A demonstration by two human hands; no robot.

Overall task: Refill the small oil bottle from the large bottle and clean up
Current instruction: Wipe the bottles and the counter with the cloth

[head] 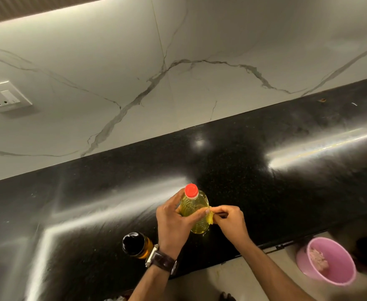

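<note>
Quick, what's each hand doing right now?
Left hand: closed around the big oil bottle, red cap still on.
Right hand: fingers pinched on a yellow strip at the bottle's side.

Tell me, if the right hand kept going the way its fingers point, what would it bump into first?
Most likely the clear plastic bottle of yellow oil with the red cap. The right hand points left, its fingertips already at the bottle's side.
</note>
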